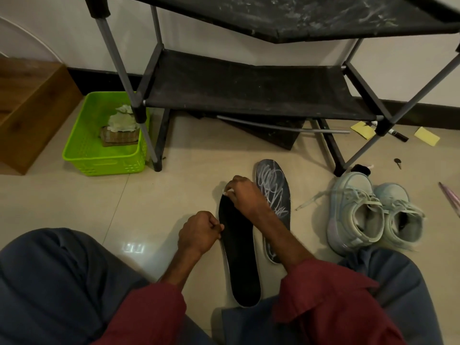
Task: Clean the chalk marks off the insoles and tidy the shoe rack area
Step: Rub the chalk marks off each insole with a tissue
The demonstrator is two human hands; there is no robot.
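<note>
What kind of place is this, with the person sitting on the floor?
Probably the shoe corner of a home, maybe a hallway. A black shoe rack stands by the wall, pale sneakers sit on the tiled floor, and two insoles lie beside them.

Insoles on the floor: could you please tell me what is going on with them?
A person is cleaning the near insole: the left hand pinches its edge while the right hand presses what looks like a wipe on its toe. It looks plain black; the far insole beside it is covered in chalk scribbles. The shoes stand at right.
</note>
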